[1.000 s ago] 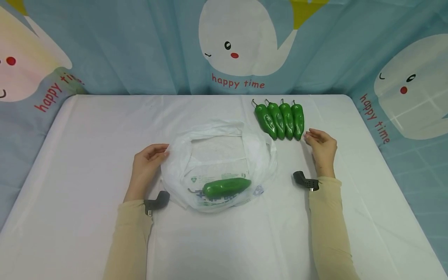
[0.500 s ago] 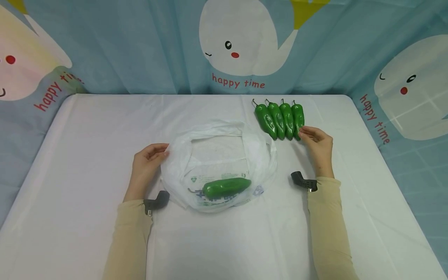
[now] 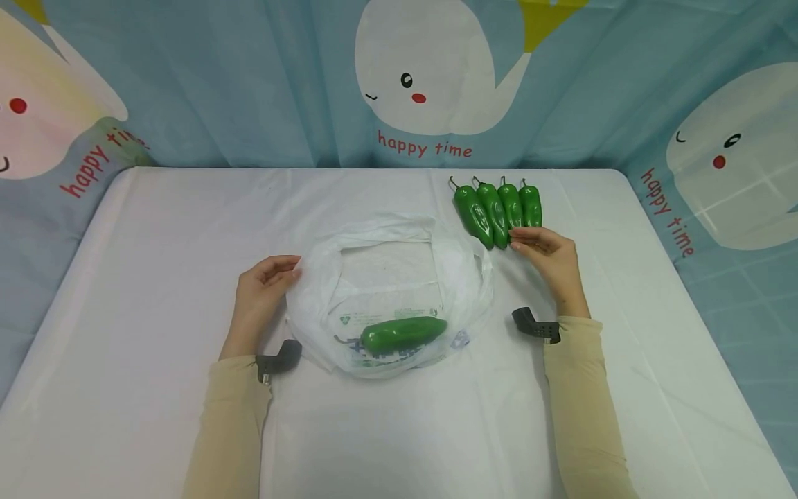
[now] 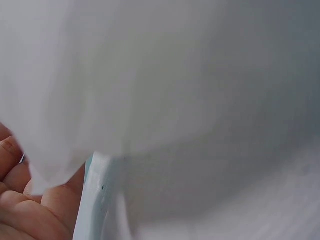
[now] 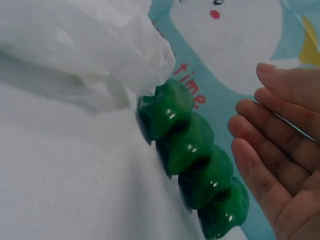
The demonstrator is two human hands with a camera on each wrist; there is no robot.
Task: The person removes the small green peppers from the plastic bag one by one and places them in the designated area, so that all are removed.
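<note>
A white plastic bag (image 3: 312, 298) lies spread in the middle of the table, its mouth facing up, with one green pepper (image 3: 404, 335) lying inside. My left hand (image 3: 264, 287) grips the bag's left edge; in the left wrist view the sheet hangs before the fingers (image 4: 15, 200) and hides part of them. Several more green peppers (image 3: 475, 216) lie side by side in a row behind the bag's right side, stems toward the back. Over the tips of the rightmost ones, my right hand (image 3: 551, 260) reaches with fingers extended, holding nothing; the right wrist view shows its palm (image 5: 287, 170).
The table has a white cover (image 3: 156, 291). A blue curtain (image 3: 268, 90) with printed whales stands along the back and sides. A black wrist camera (image 3: 280, 357) sits on the left wrist, another camera (image 3: 535, 326) on the right. The bag's right edge nearly meets the pepper row.
My right hand has moved left from beside the pepper row to over the tips of the rightmost peppers. The left hand, bag and peppers stay where they were.
</note>
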